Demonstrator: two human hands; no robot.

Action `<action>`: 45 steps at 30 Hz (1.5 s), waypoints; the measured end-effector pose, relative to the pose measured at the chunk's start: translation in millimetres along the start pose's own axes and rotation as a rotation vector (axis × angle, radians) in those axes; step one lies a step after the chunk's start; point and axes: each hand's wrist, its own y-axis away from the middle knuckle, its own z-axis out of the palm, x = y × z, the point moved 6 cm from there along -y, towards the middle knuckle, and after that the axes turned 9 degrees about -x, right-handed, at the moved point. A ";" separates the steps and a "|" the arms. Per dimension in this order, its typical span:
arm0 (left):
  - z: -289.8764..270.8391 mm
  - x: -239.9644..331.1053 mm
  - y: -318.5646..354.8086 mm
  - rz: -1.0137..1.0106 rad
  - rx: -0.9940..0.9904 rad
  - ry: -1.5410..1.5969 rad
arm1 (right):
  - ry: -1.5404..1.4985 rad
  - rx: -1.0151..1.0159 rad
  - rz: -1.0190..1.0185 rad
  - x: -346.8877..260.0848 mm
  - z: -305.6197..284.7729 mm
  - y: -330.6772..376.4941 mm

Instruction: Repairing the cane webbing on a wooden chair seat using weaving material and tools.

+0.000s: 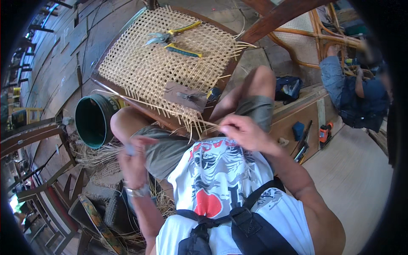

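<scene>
In front of me a dark wooden seat frame (111, 88) carries a woven cane panel (131, 46), with loose strand ends sticking out along its near and right edges. My right hand (244, 132) is closed, its fingertips pinching a thin cane strand (207, 123) at the panel's near corner. My left hand (135, 163) is raised over my thigh, apart from the panel; blur hides its fingers and anything in them. Pruning shears (163, 39) with yellow and green handles lie spread on the weave. Nearer me, a brown flat piece (176, 91) rests there with a dark metal item on it.
A dark green bucket (84, 142) stands left of my knee, beside heaped cane scraps (100, 154). Chair frames (59, 212) crowd the lower left. At right lie an orange tool (325, 134) and a blue item (298, 127). Another person (361, 89) sits beyond, near a rattan chair (304, 40).
</scene>
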 end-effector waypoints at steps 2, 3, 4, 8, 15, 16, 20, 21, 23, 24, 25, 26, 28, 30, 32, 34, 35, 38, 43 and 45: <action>68.8 -3.1 5.8 -0.051 -0.222 0.246 | 0.070 -0.039 -0.058 -11.8 29.0 -22.9; 91.0 -2.1 4.8 -0.031 -0.249 0.240 | 0.072 -0.097 -0.071 -17.2 43.0 -30.4; 101.6 -1.2 2.2 0.005 -0.173 0.336 | 0.071 -0.097 -0.124 -24.5 51.3 -34.2; 60.9 5.4 -12.4 0.088 0.062 0.316 | 0.110 -0.128 -0.120 -24.8 44.5 -34.3; -187.3 -32.1 -46.9 0.038 0.667 0.052 | 0.232 0.018 0.336 49.8 -115.8 65.3; -205.4 -41.3 -56.5 0.097 0.615 0.071 | 0.247 0.019 0.368 53.8 -130.6 79.1; -227.1 -89.4 -88.9 0.035 0.533 0.128 | 0.214 0.048 0.294 54.3 -146.3 105.6; -226.9 -90.4 -93.8 0.080 0.496 0.121 | 0.409 0.104 0.331 53.6 -149.7 109.9; -232.0 -98.4 -95.5 -0.037 0.528 0.124 | 0.604 0.160 0.367 55.3 -153.5 114.2; -238.2 -93.9 -94.2 0.008 0.546 0.106 | 0.698 0.253 0.366 54.8 -160.2 116.6; -247.1 -92.7 -91.6 -0.007 0.557 0.105 | 0.790 0.333 0.340 53.5 -166.6 118.8; -260.6 -91.7 -86.3 -0.030 0.605 0.086 | 0.797 0.344 0.359 57.3 -171.8 120.8; -290.7 -90.2 -80.9 0.004 0.595 0.129 | 0.646 0.455 0.443 66.7 -185.5 128.1; -333.4 -86.8 -73.4 0.048 0.608 0.164 | 0.523 0.379 0.314 62.3 -181.8 125.0; -386.9 -69.5 -64.6 0.103 0.636 0.080 | 0.215 0.301 0.319 57.7 -171.4 122.4; -453.3 -42.6 -59.9 0.113 0.776 0.505 | -0.226 0.244 0.070 30.8 -154.5 112.8; -479.9 -3.1 -58.8 0.219 0.629 0.424 | -0.686 0.148 -0.218 6.5 -147.5 106.5; -525.4 98.9 -70.0 0.545 0.613 0.519 | -0.595 0.073 -0.549 -53.9 -142.8 84.8; -329.1 161.6 -120.0 0.426 0.384 -1.372 | -0.344 0.299 -0.276 -80.6 -125.3 23.9; -218.5 128.2 -107.8 0.331 0.175 -0.762 | -0.218 0.300 -0.197 -89.4 -100.0 17.0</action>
